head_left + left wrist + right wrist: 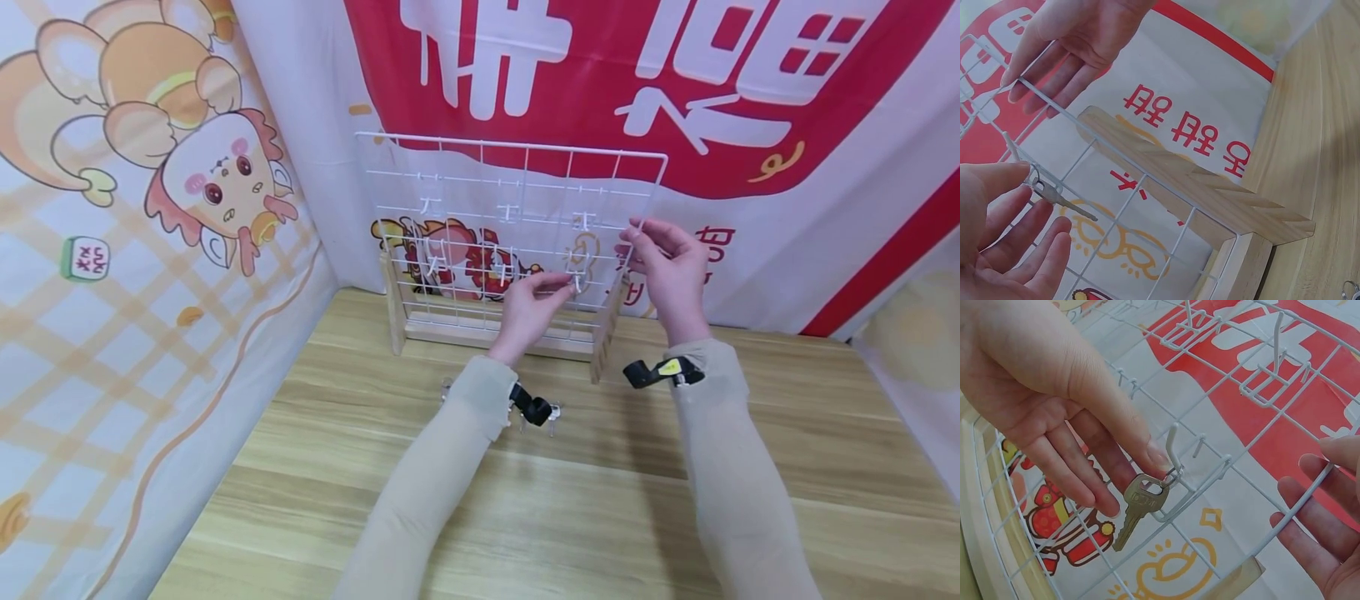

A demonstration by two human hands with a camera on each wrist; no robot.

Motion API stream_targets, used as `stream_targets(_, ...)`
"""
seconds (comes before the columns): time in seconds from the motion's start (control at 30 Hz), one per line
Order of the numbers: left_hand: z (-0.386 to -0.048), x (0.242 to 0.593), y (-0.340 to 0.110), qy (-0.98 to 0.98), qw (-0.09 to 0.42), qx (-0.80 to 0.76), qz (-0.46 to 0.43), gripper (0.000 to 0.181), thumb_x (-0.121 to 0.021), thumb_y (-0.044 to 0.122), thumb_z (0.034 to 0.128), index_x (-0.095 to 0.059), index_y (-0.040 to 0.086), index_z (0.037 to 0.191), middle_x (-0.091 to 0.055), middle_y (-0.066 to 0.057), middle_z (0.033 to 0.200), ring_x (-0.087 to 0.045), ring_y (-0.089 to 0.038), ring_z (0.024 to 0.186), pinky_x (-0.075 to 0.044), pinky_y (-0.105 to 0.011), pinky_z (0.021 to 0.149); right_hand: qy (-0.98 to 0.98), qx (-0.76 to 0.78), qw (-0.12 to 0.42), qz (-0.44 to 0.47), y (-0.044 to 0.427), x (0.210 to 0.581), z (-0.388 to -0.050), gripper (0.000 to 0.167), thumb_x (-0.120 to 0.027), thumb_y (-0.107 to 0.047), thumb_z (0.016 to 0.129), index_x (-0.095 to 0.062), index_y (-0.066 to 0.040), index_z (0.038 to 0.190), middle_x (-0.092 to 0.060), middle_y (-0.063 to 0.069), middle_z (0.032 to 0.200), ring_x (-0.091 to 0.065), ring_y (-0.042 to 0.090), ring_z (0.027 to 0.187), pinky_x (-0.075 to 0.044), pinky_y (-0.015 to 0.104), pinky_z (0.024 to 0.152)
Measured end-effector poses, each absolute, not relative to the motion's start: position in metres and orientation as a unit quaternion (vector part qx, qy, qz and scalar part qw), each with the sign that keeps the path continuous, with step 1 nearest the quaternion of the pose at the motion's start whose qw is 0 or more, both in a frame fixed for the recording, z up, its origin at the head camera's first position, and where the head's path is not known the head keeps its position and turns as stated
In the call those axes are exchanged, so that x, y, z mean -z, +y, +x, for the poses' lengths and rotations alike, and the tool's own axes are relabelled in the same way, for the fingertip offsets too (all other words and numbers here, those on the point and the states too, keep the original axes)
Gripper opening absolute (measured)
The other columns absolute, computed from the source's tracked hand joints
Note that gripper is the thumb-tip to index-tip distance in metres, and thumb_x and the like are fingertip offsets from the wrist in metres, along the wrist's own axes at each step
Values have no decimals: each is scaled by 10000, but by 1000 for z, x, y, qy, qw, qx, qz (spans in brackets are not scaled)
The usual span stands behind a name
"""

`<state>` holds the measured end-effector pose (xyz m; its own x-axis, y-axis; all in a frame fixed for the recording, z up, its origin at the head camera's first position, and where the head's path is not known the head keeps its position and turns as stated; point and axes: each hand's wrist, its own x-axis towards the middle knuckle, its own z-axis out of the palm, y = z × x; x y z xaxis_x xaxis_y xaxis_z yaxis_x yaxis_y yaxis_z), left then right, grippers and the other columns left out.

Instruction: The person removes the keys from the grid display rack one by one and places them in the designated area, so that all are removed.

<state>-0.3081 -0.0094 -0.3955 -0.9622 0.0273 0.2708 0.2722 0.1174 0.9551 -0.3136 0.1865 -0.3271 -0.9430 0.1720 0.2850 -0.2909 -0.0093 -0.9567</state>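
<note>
A white wire grid panel [527, 175] stands upright in a wooden base [498, 335], with several white hooks [507, 212] on it. A metal key [1142, 503] hangs by its small ring at a lower right hook [1172, 447]. My left hand [528, 308] pinches the key's ring between thumb and forefinger at that hook; the other fingers spread loosely beneath. My right hand [675, 262] grips the panel's right edge wire, thumb in front and fingers behind, as the left wrist view shows.
More small keys [555, 412] lie on the wooden table [555, 517] in front of the base, partly behind the left forearm. A red and white printed cloth [600, 75] hangs close behind the panel. A patterned cloth wall [150, 333] borders the table's left side.
</note>
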Motion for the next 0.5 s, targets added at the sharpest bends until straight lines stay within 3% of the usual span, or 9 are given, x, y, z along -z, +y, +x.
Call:
stream_targets(0.27,-310,398,-9,-756,88,641,-102,225,-780,163,926,-765,69,1131,-746,-12,1036,-674,-91,884,-554,-224,798,-685,-707,169,48,187,328,-314,427,-788,-329,885,-723,-106,1244,-714,97,1210,-717,203,1024,-568,271,877)
stream_targets(0.5,-311,399,-10,-750,97,645,-110,164,-794,143,910,-761,67,1052,-732,15,973,-673,-105,868,-557,-231,801,-683,-707,174,63,187,331,-315,407,-783,-304,898,-724,-80,1233,-705,164,1206,-724,227,997,-573,287,872)
